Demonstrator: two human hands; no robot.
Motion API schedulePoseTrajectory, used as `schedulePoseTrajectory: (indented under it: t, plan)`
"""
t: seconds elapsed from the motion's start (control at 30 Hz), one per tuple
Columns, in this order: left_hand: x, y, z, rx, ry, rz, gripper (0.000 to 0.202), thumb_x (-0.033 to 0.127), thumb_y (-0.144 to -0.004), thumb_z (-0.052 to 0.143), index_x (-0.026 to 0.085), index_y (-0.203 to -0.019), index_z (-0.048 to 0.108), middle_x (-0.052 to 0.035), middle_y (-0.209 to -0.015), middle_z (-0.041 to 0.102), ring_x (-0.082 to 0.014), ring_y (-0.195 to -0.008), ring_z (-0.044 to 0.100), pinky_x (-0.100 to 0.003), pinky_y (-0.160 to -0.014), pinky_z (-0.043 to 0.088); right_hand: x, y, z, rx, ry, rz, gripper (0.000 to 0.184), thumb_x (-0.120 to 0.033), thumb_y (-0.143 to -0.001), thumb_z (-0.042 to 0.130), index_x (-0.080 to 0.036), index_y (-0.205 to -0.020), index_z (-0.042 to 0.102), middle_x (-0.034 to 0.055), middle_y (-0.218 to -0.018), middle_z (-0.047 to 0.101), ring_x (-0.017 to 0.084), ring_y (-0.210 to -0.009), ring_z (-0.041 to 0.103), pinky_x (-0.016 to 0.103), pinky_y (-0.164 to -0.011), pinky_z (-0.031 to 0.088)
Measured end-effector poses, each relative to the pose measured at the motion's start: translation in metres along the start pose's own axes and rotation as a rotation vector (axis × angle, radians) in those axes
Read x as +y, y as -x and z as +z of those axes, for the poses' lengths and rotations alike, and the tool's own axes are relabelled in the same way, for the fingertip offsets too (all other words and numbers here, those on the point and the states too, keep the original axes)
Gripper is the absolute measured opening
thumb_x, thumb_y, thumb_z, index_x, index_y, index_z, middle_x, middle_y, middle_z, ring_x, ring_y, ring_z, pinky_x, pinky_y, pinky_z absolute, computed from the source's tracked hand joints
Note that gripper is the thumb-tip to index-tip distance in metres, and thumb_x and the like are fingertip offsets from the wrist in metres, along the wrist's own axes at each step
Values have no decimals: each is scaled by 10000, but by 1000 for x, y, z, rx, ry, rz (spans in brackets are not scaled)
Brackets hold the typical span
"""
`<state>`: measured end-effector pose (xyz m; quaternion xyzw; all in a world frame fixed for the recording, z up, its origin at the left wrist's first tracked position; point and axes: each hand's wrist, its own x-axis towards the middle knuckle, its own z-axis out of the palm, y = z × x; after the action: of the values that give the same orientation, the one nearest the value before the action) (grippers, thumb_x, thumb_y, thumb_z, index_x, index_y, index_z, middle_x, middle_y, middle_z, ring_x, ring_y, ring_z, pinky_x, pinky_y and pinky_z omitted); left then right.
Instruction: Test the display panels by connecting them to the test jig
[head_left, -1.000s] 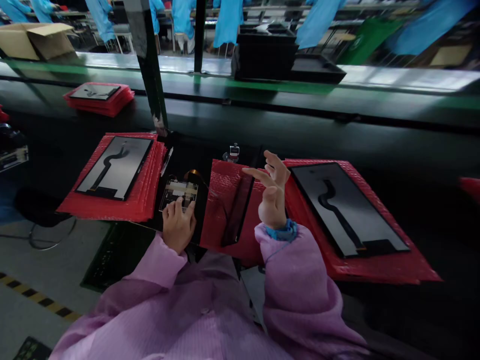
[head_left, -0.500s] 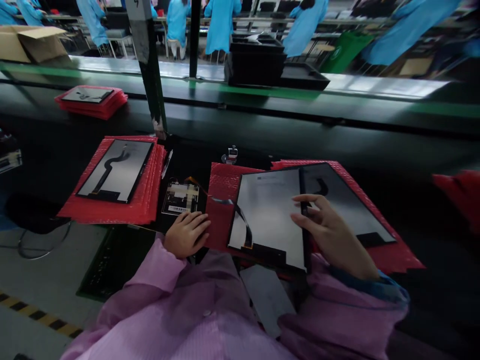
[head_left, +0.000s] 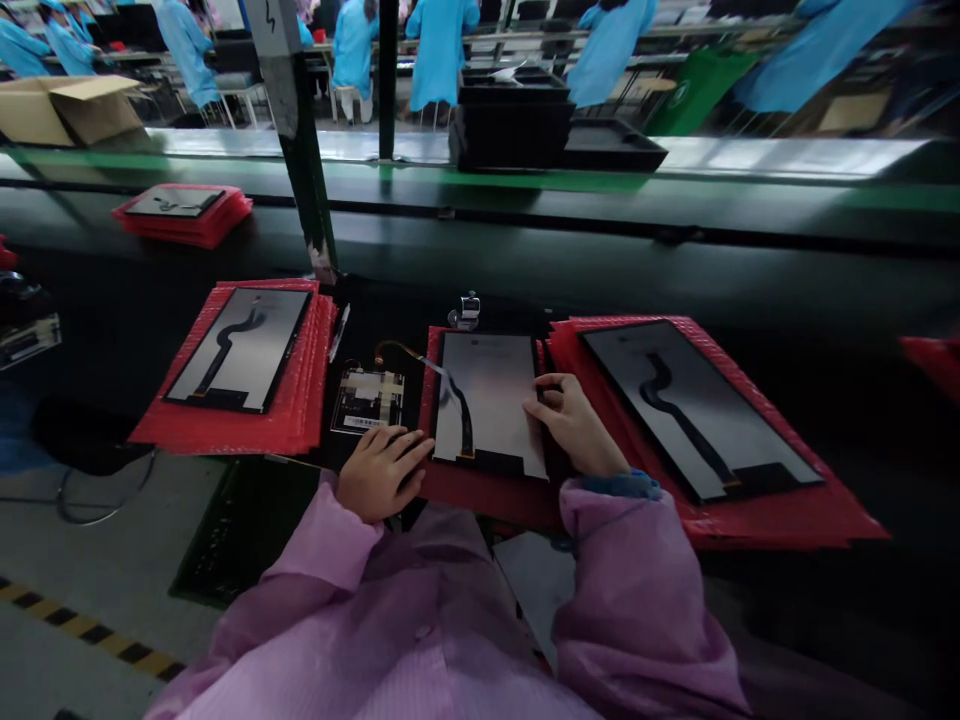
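In front of me an LCD panel [head_left: 495,400] lies back side up on a red bubble-wrap sheet [head_left: 487,494]. My right hand [head_left: 581,428] pinches its right edge between thumb and fingers. A dark ribbon cable [head_left: 463,415] rises from the panel's lower edge and reaches left towards a small circuit board [head_left: 367,398]. My left hand [head_left: 382,472] rests flat, fingers stretched, at the sheet's left edge just below the board. Its fingertips are close to the panel's lower left corner; whether they touch it I cannot tell.
Panels lie on red bubble-wrap stacks to the right [head_left: 697,410] and left [head_left: 240,350], with a smaller stack [head_left: 184,215] farther back. A metal clicker-like object [head_left: 466,310] sits behind the middle panel. A green post [head_left: 300,160] rises at the table's far side. Black trays [head_left: 514,125] stand beyond.
My right hand has brought the panel left and lowered it from a tilt onto the red sheet, uncovering the right-hand panel. My left hand has stayed nearly in place.
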<state>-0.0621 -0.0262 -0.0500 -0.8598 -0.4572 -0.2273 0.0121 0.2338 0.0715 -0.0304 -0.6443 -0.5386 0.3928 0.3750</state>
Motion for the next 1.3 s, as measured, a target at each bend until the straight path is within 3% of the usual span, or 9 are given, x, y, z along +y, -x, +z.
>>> schedulePoseTrajectory:
  t: [0.13,0.23,0.33,0.43,0.57,0.67,0.83,1.1,1.3]
  plan:
    - [2,-2,-6,38,5,39,318,301,-1004,559,225,-1280,697,-68,-1322,712,-276,-1223,613,-472,-1062,478,-20,3,3,179,485,-286,522,-424,-878,544,-113,-1297,542,248,-1247,578,409,-1246,494,618,-1066,376]
    - [-1,-14,-18,102,132,58,225,286,-1006,563,212,-1141,727,-63,-1136,754,-237,-1070,654,-407,-963,533,-43,-11,28,-29,486,-446,459,-472,-954,473,-156,-1243,638,207,-1325,609,369,-1319,490,574,-1164,331]
    - [-16,-43,-31,191,173,28,222,238,-1028,499,188,-1062,713,-65,-989,734,-214,-948,638,-370,-882,541,-58,-34,61,-291,393,-537,359,-473,-968,480,-213,-1000,726,131,-1187,705,305,-1223,583,505,-1147,381]
    - [-42,-81,-34,306,91,-78,254,234,-1028,460,165,-1111,690,-97,-1041,716,-240,-1015,604,-415,-954,494,-62,-47,81,-478,289,-592,326,-413,-964,487,-211,-863,722,97,-1095,740,242,-1090,661,428,-1061,466]
    - [-67,-113,-22,123,70,-93,270,261,-1024,440,176,-1041,696,-89,-1076,710,-239,-1077,577,-411,-963,430,-56,-41,82,-547,187,-617,300,-392,-944,504,-192,-809,682,97,-1145,725,207,-1054,676,362,-961,515]
    - [-73,-114,-14,-26,105,-25,293,258,-1022,425,180,-898,678,-69,-1006,714,-233,-1046,566,-433,-972,371,-52,-36,79,-527,156,-616,263,-362,-929,517,-195,-769,643,94,-1110,722,215,-1054,659,385,-977,491]
    - [-70,-108,-10,-111,131,61,289,264,-1020,413,183,-890,658,-63,-935,700,-226,-985,557,-436,-966,336,-52,-32,89,-494,165,-628,111,-197,-846,532,-210,-782,622,74,-1026,715,214,-992,625,395,-979,445]
    - [-69,-109,-7,-108,82,71,274,248,-1020,409,182,-897,645,-82,-953,701,-234,-992,556,-433,-991,340,-52,-29,95,-479,191,-625,145,-249,-892,543,-221,-749,546,47,-838,661,206,-852,571,368,-865,424]
    - [-65,-108,-1,-50,62,32,232,235,-1008,458,192,-868,638,-40,-917,690,-205,-975,565,-412,-1012,374,-55,-32,87,-549,131,-607,243,-362,-926,541,-218,-737,594,49,-904,711,195,-888,604,367,-901,457]
